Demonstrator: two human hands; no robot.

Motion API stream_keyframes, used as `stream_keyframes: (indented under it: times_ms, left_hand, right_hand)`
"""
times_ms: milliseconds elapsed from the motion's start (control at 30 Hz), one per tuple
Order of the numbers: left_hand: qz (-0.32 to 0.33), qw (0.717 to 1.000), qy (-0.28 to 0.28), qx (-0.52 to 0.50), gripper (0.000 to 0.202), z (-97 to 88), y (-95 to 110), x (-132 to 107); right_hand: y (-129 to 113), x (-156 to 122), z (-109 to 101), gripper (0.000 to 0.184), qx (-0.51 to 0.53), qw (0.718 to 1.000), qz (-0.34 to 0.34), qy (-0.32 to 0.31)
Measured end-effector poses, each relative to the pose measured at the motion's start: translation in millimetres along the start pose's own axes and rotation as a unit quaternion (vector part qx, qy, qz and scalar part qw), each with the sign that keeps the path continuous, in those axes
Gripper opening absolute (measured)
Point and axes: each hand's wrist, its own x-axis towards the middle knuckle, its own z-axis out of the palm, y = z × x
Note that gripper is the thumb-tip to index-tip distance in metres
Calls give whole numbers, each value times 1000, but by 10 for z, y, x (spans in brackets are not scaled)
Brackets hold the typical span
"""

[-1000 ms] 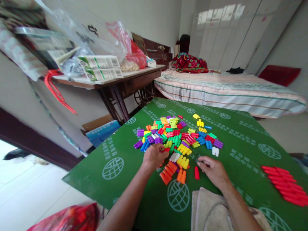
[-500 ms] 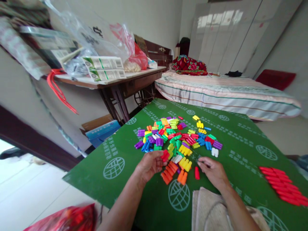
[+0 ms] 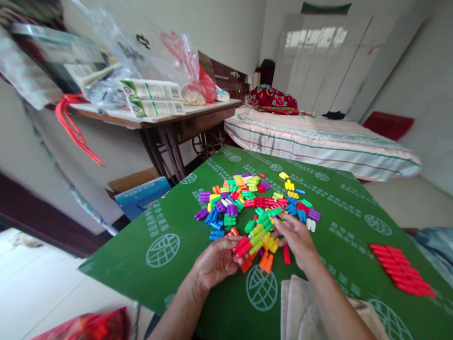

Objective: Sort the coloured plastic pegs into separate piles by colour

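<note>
A heap of small plastic pieces in many colours lies in the middle of a green board. My left hand is at the heap's near edge, its fingers closed on a red piece. My right hand rests beside it with fingers spread over the yellow and green pieces. A single red piece lies just under my right hand. A row of red pieces is laid out at the board's right side.
A beige cloth lies on the board's near edge. A wooden table with boxes and plastic bags stands at the left, a bed behind the board. A red bag sits at the lower left.
My left hand drew back from the heap toward me with a red piece. My right hand moved left and forward onto the heap's near pieces.
</note>
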Motion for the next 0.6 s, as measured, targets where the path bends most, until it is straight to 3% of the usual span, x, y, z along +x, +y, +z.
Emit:
stream_keyframes:
  times_ms: [100, 267, 400, 600]
  left_hand:
    - [-3, 1000, -22, 13, 25, -15, -43, -10]
    - [17, 998, -45, 35, 36, -19, -73, -34]
    - [28, 995, -24, 94, 39, -6, -114, -30]
    - [51, 990, 10, 133, 28, 48, -175, -16]
  right_hand:
    - [-9, 46, 139, 43, 98, 993, 27, -58]
    - [84, 70, 287, 38, 180, 983, 5, -46]
    - [102, 33, 358, 37, 197, 978, -7, -70]
    - [60, -24, 434, 38, 224, 969, -14, -102]
